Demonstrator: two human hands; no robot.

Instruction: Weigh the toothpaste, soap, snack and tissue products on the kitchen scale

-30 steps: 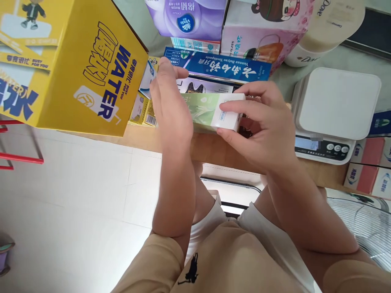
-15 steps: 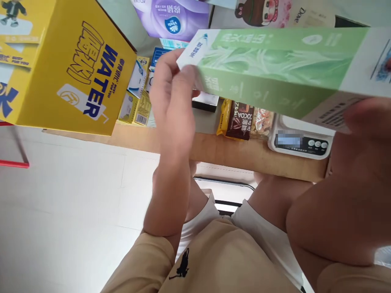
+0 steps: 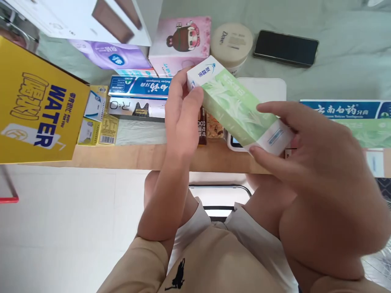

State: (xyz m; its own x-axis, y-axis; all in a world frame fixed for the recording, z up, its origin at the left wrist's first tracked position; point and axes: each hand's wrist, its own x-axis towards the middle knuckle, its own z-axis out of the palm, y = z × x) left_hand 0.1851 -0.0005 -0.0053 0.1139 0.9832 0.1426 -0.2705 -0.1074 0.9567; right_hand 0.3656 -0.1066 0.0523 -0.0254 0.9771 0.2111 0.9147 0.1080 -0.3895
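A long green-and-white toothpaste box [image 3: 236, 106] is held between my two hands, slanting down to the right above the table edge. Its upper left end is pinched by my left hand [image 3: 183, 118], thumb on the near side. At the lower right end, the fingers and thumb of my right hand [image 3: 324, 150] grip the white part. Partly covered beneath the box are a white kitchen scale [image 3: 276, 88], a brown cocoa snack packet [image 3: 202, 127] and a clear packet of bits [image 3: 214, 127].
Left stands a yellow drink carton [image 3: 39, 110], beside small boxes [image 3: 108, 129]. Blue [image 3: 139, 86] and white [image 3: 137, 107] toothpaste boxes lie inward. Behind are purple tissues [image 3: 113, 55], a pink box [image 3: 180, 40], a Dove jar [image 3: 232, 42] and a phone [image 3: 286, 48]. Another blue box [image 3: 339, 109] lies right.
The green box has moved lower and farther from the camera and now slants down to the right, still in both hands. The view has shifted, showing the phone and more of the table.
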